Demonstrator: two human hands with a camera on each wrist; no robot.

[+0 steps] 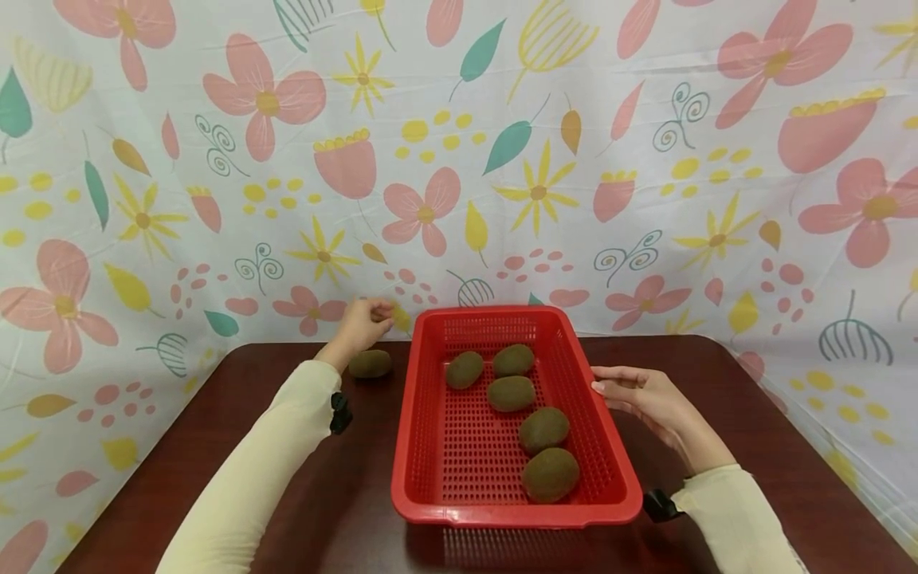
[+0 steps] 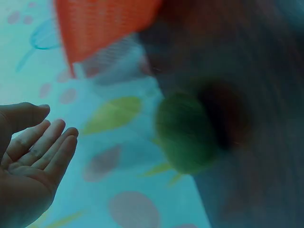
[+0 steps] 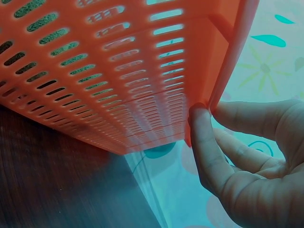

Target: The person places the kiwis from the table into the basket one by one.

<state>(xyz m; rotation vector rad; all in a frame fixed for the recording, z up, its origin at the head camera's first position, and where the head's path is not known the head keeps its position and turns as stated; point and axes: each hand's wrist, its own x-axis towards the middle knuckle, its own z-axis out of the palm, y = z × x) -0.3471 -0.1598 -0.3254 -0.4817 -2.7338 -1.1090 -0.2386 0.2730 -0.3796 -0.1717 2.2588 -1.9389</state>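
A red plastic basket (image 1: 495, 514) with slotted walls stands on the table, several brown kiwis (image 1: 511, 394) lying inside. My right hand (image 1: 656, 406) pinches the basket's right rim; in the right wrist view its thumb and a finger (image 3: 259, 118) meet at that edge. Left of the basket, near the table's back edge, one more kiwi (image 1: 370, 364) rests on the tabletop. Just above and behind it is my left hand (image 1: 364, 323), holding nothing. The left wrist view shows its fingers loosely bent, apart from the blurred kiwi (image 2: 185, 133).
The dark wooden table (image 1: 330, 494) reaches back to a hanging cloth (image 1: 459, 119) printed with flowers and leaves. A small black device (image 1: 340, 413) sits on the left wrist and another (image 1: 661, 505) on the right wrist.
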